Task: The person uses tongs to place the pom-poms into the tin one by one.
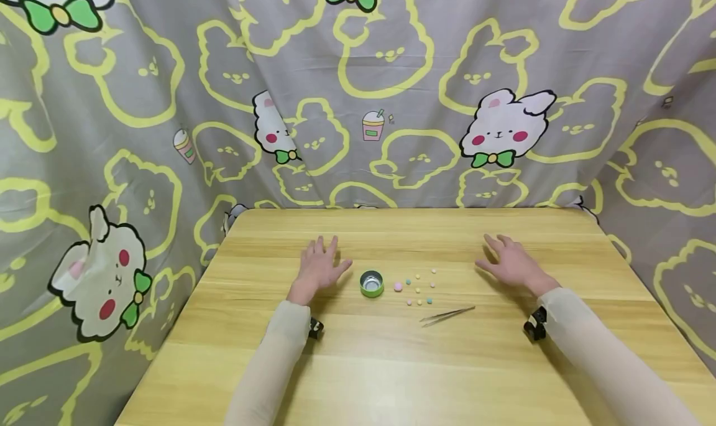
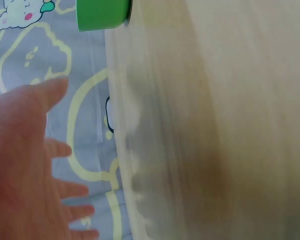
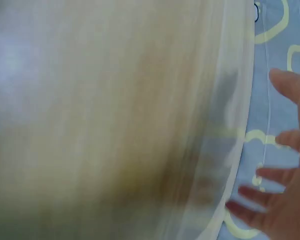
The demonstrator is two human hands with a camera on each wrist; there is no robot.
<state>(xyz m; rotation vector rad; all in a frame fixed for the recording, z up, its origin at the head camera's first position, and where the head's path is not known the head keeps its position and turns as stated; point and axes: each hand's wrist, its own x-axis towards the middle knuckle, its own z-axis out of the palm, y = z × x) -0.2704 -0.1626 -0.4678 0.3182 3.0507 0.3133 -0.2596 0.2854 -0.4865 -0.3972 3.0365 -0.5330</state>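
My left hand point(image 1: 317, 269) is spread over the table with nothing in it, just left of a small round green tin point(image 1: 371, 284) with a silvery inside. In the left wrist view the tin's green side point(image 2: 103, 14) shows at the top, apart from the thumb. Right of the tin lie a pink bead-like piece point(image 1: 398, 287) and several smaller pink, yellow, blue and white ones. A pair of metal tweezers point(image 1: 447, 315) lies below them, slanting up to the right. Farther right, my right hand point(image 1: 511, 264) is also spread and holds nothing; its fingers point(image 3: 275, 175) are apart.
The light wooden table point(image 1: 358, 364) reaches back to a grey curtain point(image 1: 313, 59) printed with yellow outlines and white cartoon animals, which also hangs along both sides. Dark camera mounts sit at the left wrist point(image 1: 316, 328) and right wrist point(image 1: 536, 324).
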